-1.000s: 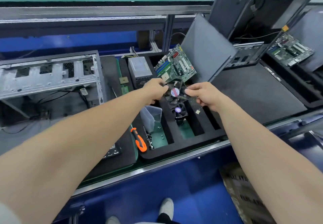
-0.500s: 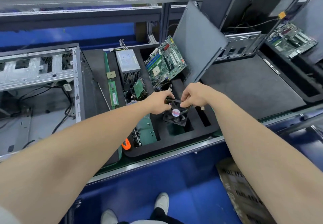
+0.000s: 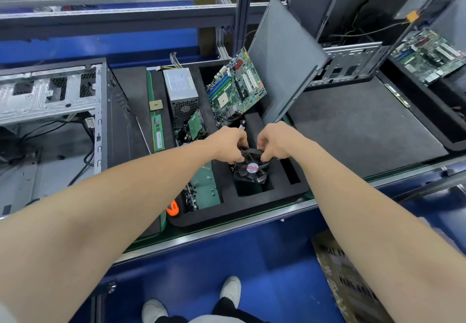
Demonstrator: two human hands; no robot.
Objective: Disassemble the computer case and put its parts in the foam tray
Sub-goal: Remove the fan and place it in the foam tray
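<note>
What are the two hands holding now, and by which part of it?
Both grip the black fan by its top edge: the left hand at the left corner, the right hand at the right.

Nothing legible, fan (image 3: pixel 249 173) sticker too small, power supply (image 3: pixel 180 86) label blurred, cardboard (image 3: pixel 340 272) print smeared.

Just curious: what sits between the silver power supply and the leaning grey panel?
A green motherboard, tilted in the foam tray; the head view shows it.

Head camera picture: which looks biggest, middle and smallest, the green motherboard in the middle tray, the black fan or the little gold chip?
1. motherboard, clearly largest.
2. fan, though it sits nearer the camera.
3. gold chip, smallest by far.
</note>
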